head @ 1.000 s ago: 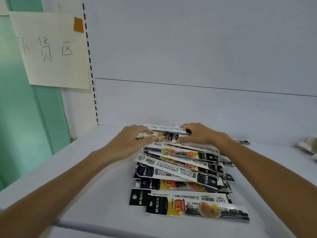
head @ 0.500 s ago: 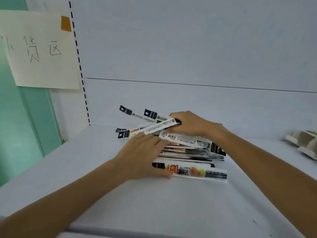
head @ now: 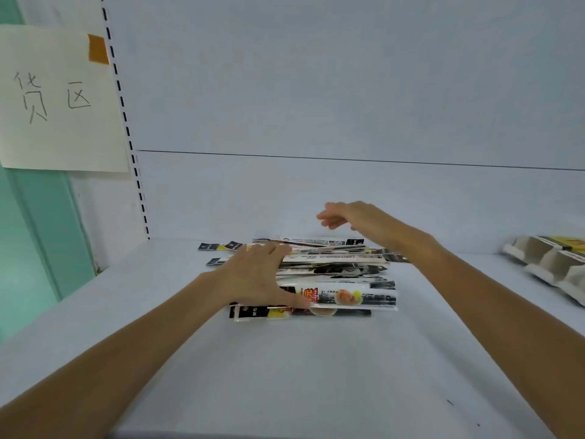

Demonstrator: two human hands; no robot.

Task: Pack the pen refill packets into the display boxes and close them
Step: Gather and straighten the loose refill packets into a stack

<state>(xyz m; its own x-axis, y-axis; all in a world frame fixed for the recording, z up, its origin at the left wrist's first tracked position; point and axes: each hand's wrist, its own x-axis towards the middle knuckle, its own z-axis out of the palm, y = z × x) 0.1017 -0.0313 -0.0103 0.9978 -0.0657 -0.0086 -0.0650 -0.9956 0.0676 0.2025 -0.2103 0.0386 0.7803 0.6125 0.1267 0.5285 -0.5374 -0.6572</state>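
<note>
Near – white shelf (head: 285,375), bare surface at 6 o'clock.
Centre – pile of pen refill packets (head: 342,280) lying flat on shelf, stacked crosswise, few black ends sticking out toward 10 o'clock.
Left hand (head: 256,277) flat on pile's left end, fingers straight and spread, thumb on front packet.
Right hand (head: 351,217) above pile's far side, not touching, fingers loose, holding nothing. Hands apart.
3 o'clock – cardboard display box (head: 550,264), compartments showing, well apart from pile; yellow-printed item (head: 569,243) at its far edge, cannot tell what.
10 o'clock, far – handwritten paper note (head: 60,99) on wall, orange tape (head: 98,49) at corner.
</note>
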